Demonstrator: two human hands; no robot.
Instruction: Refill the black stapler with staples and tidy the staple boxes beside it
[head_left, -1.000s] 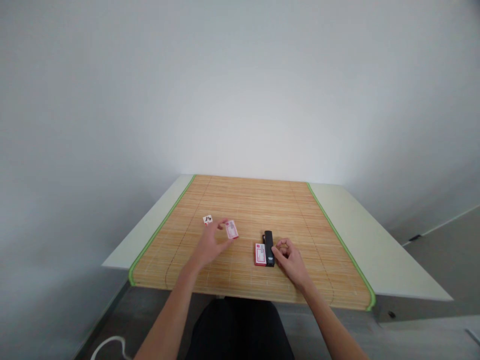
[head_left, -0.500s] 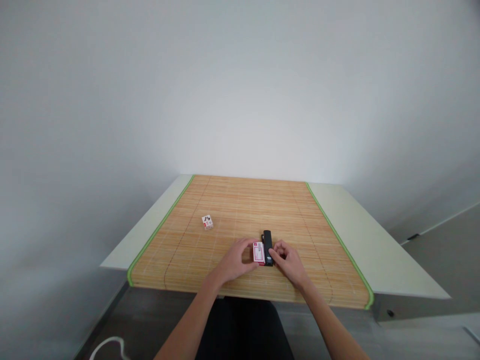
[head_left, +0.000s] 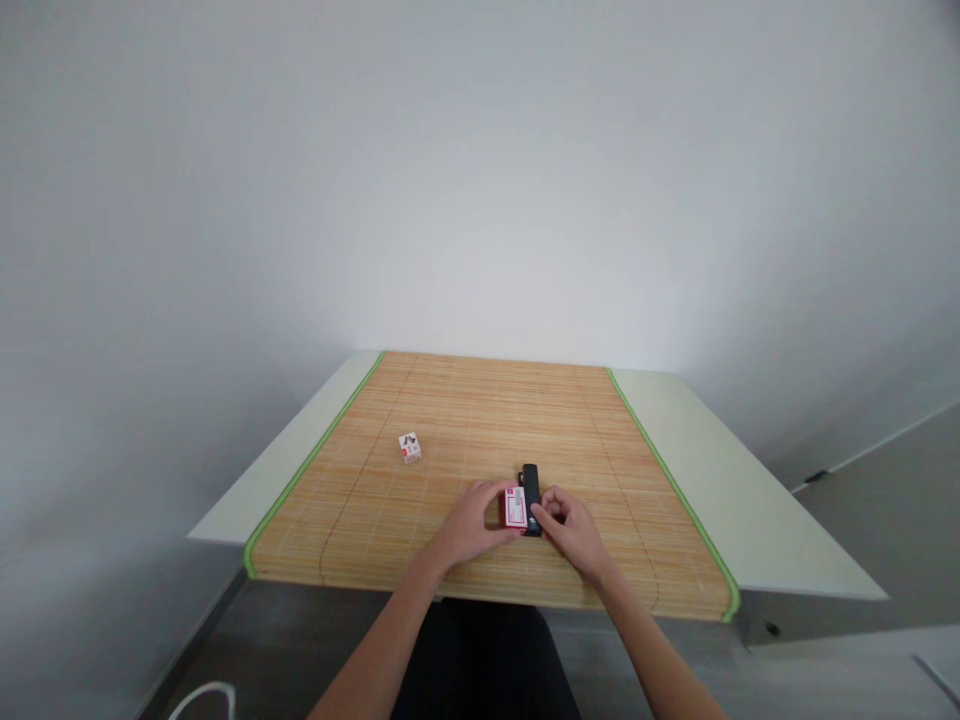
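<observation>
My left hand point(head_left: 471, 525) grips a small red-and-white box point(head_left: 515, 507), its thumb at the near edge and its fingers at the far edge. A label with red print shows on the box's top face. Right against the box lies a black stapler point(head_left: 532, 488), pointing away from me on the mat. The thumb and curled fingers of my right hand point(head_left: 571, 530) are closed on the stapler's right side, close to its near end. Part of the stapler is hidden by the box and my fingers.
A second small white box point(head_left: 409, 447) with dark and red print sits farther off to the left. Everything lies on a bamboo mat point(head_left: 480, 400) with green edging, spread over a white table point(head_left: 750, 500). A wall point(head_left: 480, 200) rises behind it.
The view has shifted slightly. The red-and-white box is tilted a little, so that its red left side now shows. Both hands keep nearly the same place.
</observation>
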